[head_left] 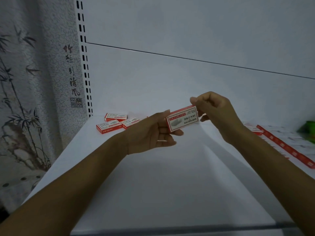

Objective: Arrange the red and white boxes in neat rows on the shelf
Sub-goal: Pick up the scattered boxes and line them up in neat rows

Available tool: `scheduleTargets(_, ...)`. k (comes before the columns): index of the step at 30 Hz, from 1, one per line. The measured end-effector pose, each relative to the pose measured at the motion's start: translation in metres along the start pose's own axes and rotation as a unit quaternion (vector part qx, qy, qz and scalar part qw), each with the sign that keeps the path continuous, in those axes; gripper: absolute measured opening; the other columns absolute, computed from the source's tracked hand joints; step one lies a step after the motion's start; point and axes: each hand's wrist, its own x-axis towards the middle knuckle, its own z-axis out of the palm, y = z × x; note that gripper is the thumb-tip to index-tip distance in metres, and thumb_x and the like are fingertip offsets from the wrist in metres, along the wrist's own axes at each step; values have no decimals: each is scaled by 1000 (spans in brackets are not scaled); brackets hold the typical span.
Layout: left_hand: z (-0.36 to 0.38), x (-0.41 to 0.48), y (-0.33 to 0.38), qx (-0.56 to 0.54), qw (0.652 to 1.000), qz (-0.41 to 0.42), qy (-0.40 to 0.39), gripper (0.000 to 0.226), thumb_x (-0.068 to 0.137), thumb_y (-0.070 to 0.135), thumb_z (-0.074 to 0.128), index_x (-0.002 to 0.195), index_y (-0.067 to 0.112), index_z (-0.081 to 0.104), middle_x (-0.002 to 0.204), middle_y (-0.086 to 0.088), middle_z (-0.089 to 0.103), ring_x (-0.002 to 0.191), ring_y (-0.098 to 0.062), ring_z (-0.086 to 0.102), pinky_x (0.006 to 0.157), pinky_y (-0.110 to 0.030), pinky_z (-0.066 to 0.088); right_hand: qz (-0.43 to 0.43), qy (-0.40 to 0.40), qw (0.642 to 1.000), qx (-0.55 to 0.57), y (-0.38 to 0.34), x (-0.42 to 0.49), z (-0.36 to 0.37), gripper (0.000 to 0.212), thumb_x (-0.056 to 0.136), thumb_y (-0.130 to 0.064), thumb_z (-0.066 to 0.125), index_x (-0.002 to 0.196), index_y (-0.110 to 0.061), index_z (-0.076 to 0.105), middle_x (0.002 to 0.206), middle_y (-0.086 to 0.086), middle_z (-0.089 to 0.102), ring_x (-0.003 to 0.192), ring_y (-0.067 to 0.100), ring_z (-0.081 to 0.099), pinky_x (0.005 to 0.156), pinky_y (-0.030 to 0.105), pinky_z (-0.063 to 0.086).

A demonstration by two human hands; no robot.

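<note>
Status: sorting partly done; one box in hand, not yet placed.

The left hand (153, 132) and the right hand (214, 113) each clamp one end of a box (183, 120), thumb above and fingers below. The box is held clear of the shelf (153, 176), over its middle, and its print reads upside down from the head view. At the back left corner, three loose boxes (117, 122) lie flat at mixed angles, touching or overlapping; these appear unsorted. Along the right side, a row (281, 143) of boxes lies edge to edge beside a green item (308, 132); blur hides its exact count. Judgement: the row is the finished part. The held box and the three loose boxes remain to be aligned.
</note>
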Motion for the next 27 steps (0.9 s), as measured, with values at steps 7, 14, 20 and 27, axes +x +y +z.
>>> scheduleTargets(7, 2, -1, 0, -38, 999, 9, 0, 47, 80, 45, 44, 111, 14, 60, 84, -6, 71, 63, -11, 62, 92, -37, 49, 34, -25, 999, 8, 1, -8, 4, 41, 90, -48, 48, 96, -10, 63, 80, 2, 70, 78, 16, 68, 71, 28, 55)
scheduleTargets(14, 2, 5, -4, -52, 998, 29, 34, 45, 79, 45, 46, 112, 18, 61, 96, -5, 71, 71, -12, 66, 92, -37, 47, 115, -96, 975, 166, 21, -23, 21, 36, 91, -40, 47, 114, -15, 60, 108, 6, 67, 102, 19, 63, 86, 36, 49)
scheduleTargets(20, 1, 9, -11, 135, 983, 45, 113, 34, 95, 41, 40, 112, 21, 62, 99, -3, 72, 77, -14, 68, 89, -35, 52, 131, -78, 952, 264, 27, -23, 22, 16, 94, -21, 48, 102, -11, 57, 101, 10, 66, 103, 24, 63, 94, 39, 47)
scheduleTargets(27, 3, 15, -16, 271, 925, 153, 220, 24, 94, 32, 48, 113, 20, 56, 100, 6, 68, 85, -12, 67, 81, -26, 53, 86, -92, 971, 202, -4, 8, -14, 8, 89, -18, 57, 92, -16, 64, 85, 2, 68, 76, 14, 63, 72, 28, 56)
